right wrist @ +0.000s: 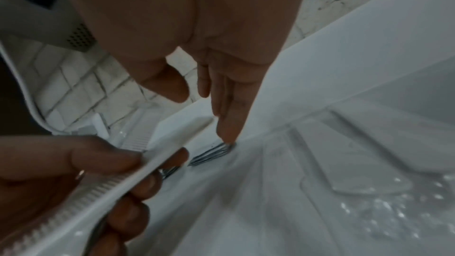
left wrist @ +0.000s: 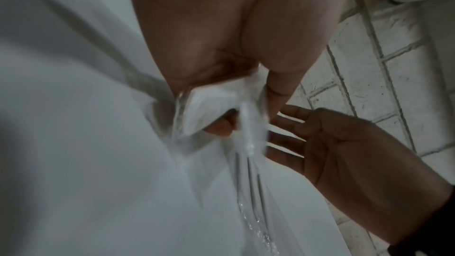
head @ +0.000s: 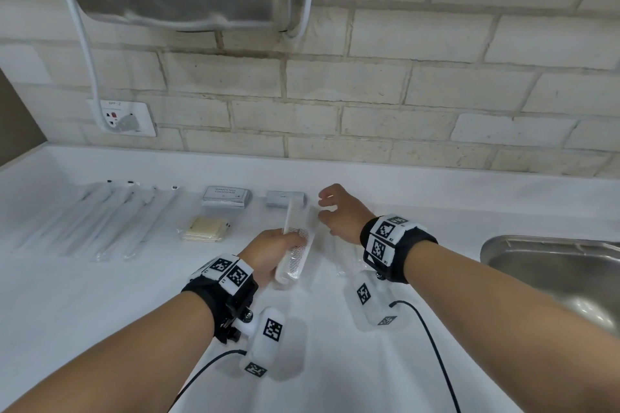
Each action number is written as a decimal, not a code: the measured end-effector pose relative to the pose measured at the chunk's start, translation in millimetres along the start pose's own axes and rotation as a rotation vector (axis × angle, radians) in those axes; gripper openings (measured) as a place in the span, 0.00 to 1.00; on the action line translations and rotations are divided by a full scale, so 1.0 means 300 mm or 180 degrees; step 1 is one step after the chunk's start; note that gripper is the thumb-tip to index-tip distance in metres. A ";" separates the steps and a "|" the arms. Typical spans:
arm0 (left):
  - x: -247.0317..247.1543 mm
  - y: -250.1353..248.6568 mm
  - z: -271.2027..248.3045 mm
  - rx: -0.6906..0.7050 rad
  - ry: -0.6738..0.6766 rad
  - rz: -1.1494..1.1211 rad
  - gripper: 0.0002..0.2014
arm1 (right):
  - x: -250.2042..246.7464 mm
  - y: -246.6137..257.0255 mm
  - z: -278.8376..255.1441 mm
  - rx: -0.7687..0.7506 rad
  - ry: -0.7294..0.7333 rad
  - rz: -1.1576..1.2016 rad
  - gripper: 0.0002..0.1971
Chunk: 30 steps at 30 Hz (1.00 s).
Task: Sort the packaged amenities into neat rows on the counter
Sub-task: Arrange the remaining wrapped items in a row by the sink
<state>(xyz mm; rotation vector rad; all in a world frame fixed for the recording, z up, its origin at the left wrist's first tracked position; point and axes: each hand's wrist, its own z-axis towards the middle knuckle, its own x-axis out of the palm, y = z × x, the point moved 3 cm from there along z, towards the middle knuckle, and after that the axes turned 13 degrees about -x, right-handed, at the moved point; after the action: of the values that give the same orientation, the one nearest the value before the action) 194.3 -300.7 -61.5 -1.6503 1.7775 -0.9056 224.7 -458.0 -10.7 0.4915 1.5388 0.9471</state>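
Observation:
My left hand (head: 281, 241) grips a white comb in a clear wrapper (head: 297, 235), held tilted just above the white counter (head: 436, 204); the left wrist view shows thumb and fingers curled round the comb (left wrist: 211, 108). Just right of the comb's far end, my right hand (head: 327, 211) hovers with fingers relaxed and holds nothing. In the right wrist view a fingertip (right wrist: 227, 135) of that hand touches another wrapped comb (right wrist: 211, 154) lying on the counter. More clear-wrapped pieces (right wrist: 357, 163) lie beside it.
Several wrapped toothbrushes (head: 100, 218) lie side by side at the left. A shampoo sachet pack (head: 226, 196), a small grey box (head: 285, 198) and a yellow packet (head: 206, 228) sit behind. A steel sink (head: 553, 265) is at the right, a wall socket (head: 122, 117) at the back left.

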 end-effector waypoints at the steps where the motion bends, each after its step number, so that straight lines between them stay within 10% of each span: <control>1: 0.003 0.001 0.000 0.0000 0.0063 0.0003 0.17 | 0.005 0.009 0.000 0.0049 0.0093 0.0035 0.25; 15: -0.031 0.024 -0.028 -0.0057 0.0034 -0.0481 0.12 | -0.050 0.033 -0.032 0.0042 0.0190 0.0181 0.16; 25: -0.108 0.013 -0.004 0.0508 -0.0575 0.0726 0.04 | -0.118 0.152 -0.024 -0.0660 -0.0360 -0.0334 0.05; 30: -0.120 0.017 -0.017 0.0545 -0.0826 0.1075 0.14 | -0.054 0.124 -0.081 -0.0021 -0.0158 -0.0297 0.09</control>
<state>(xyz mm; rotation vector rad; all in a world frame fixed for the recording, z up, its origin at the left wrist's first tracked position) 190.9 -264.2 -64.3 -1.2478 1.6801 -0.6385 197.3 -455.9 28.0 0.4317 1.5006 0.8618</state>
